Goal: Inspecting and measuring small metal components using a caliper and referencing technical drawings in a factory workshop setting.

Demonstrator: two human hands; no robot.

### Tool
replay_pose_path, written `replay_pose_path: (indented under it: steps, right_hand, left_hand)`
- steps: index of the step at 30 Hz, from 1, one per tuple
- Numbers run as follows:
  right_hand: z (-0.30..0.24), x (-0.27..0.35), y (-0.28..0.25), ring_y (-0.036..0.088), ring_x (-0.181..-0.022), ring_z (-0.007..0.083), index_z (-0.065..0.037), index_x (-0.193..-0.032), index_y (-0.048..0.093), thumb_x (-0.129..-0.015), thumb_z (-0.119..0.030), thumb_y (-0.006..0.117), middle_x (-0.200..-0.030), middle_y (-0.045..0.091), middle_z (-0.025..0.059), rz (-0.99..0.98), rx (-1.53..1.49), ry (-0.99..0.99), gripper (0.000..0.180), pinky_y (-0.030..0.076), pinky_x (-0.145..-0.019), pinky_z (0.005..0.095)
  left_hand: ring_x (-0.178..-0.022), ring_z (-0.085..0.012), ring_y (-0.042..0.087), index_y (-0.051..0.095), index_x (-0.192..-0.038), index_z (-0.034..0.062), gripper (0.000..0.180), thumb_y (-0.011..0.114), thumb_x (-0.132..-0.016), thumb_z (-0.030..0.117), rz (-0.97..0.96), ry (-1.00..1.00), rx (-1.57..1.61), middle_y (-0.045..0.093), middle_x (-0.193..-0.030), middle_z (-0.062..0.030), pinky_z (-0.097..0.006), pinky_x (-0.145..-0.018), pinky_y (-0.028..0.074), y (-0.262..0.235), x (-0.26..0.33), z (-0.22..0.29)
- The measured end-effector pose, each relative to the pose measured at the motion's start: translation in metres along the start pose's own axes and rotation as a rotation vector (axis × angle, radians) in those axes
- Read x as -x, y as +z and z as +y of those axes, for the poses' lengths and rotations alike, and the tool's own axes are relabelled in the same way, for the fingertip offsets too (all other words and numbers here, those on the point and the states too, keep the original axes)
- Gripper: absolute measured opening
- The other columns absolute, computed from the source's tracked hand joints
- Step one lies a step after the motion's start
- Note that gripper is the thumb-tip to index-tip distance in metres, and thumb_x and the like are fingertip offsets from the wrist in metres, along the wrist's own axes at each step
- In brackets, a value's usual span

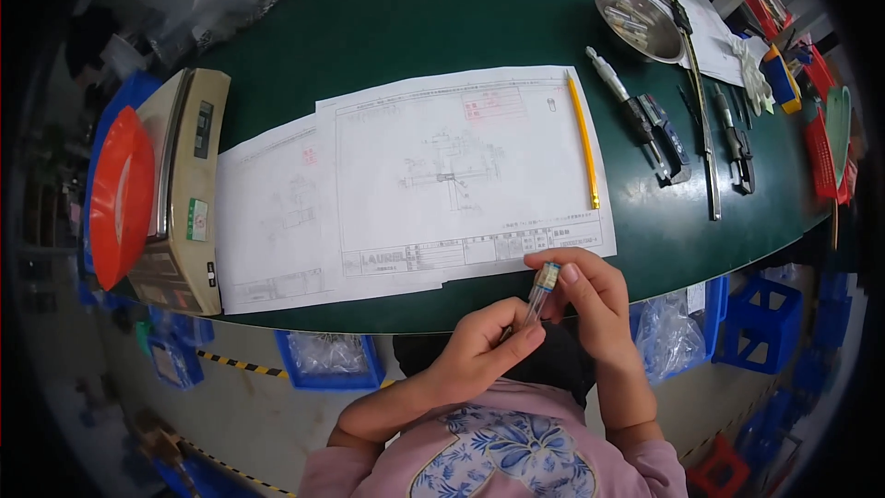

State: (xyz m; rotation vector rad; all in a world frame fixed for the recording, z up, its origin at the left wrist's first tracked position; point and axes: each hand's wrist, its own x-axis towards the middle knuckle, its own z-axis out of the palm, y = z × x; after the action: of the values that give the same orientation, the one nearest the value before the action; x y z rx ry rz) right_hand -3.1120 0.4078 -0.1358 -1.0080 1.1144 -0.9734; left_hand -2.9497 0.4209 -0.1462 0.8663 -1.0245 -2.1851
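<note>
Just off the table's near edge, in front of my body, I hold a small clear tube (537,302) with a yellowish, blue-rimmed upper end. My left hand (484,341) is closed round its lower part, thumb along the side. The fingers of my right hand (595,300) pinch about the upper end, partly covering it. What lies inside the tube is too small to make out. Beyond my hands, a printed technical drawing (396,221) lies on the green table (433,18), overlapping a second sheet (267,267). On its right side rests a yellow pencil (583,143).
A weighing scale (198,194) with a red tray (123,198) stands at left. Micrometers (631,106) and a long caliper (702,129) lie at right, below a metal bowl (636,23) of small parts. Blue bins (332,360) and a blue stool (765,314) sit below table level.
</note>
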Motion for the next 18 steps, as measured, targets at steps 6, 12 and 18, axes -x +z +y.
replay_pose_path:
  steps: [6,12,18]
  right_hand:
    - [0.002,-0.001,0.001,0.046,-0.057,0.0033,-0.002,-0.104,0.054,-0.09,-0.021,0.037,-0.068,0.052,-0.0006,-0.039,-0.042,-0.009,0.029,0.037,-0.051,0.016]
    - [0.002,0.0,-0.001,0.046,-0.057,0.0029,-0.002,-0.105,0.053,-0.089,-0.02,0.039,-0.069,0.052,-0.0005,-0.068,-0.052,-0.008,0.028,0.038,-0.051,0.0156]
    - [0.007,0.012,-0.003,0.048,-0.065,0.0049,0.001,-0.092,0.049,-0.084,-0.009,0.049,-0.077,0.052,0.0022,-0.07,-0.237,-0.081,0.013,0.039,-0.059,0.0168]
  left_hand:
    - [-0.056,0.001,0.029,0.047,-0.079,0.0054,0.013,0.049,-0.086,0.016,0.067,0.046,-0.049,0.037,-0.065,0.0073,-0.015,-0.048,0.024,0.002,0.001,0.0]
    - [-0.056,0.0009,0.029,0.047,-0.08,0.0048,0.013,0.05,-0.086,0.016,0.067,0.05,-0.053,0.037,-0.064,0.0069,-0.015,-0.047,0.024,0.003,0.0,-0.003]
    - [-0.055,-0.0016,0.029,0.048,-0.078,0.0029,0.017,0.047,-0.086,0.018,0.007,0.065,-0.083,0.036,-0.063,0.0055,-0.018,-0.047,0.024,0.004,0.002,-0.004]
